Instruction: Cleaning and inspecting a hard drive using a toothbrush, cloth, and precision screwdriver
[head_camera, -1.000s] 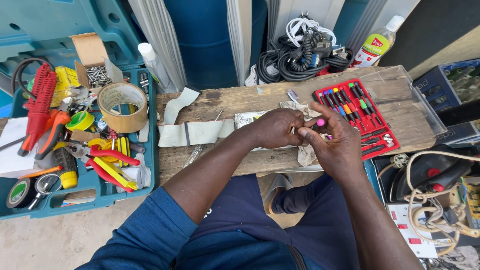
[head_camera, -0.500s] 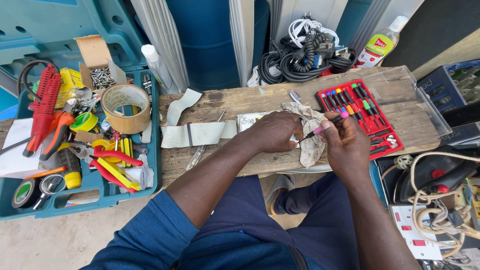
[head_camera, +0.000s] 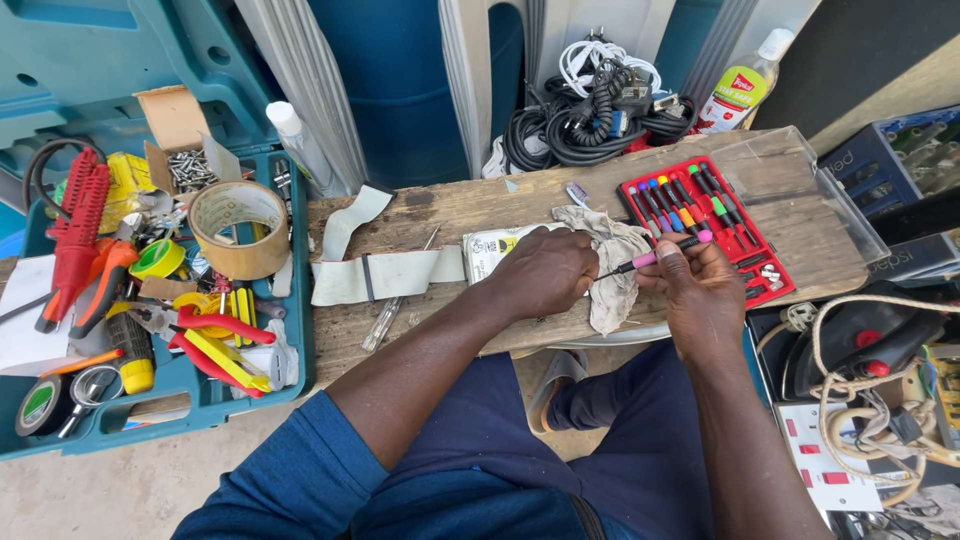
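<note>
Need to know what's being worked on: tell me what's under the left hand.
The left hand presses down on a flat pale part with a yellow label, beside a grey rag. The hand covers the rest of the part.

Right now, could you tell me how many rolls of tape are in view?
3: a brown packing tape roll and a green-yellow roll in the toolbox, and a dark roll at its near-left corner. Clutter may hide more.

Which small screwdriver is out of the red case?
The pink-capped screwdriver, pinched in the right hand; the other coloured ones sit slotted in the red case.
</note>
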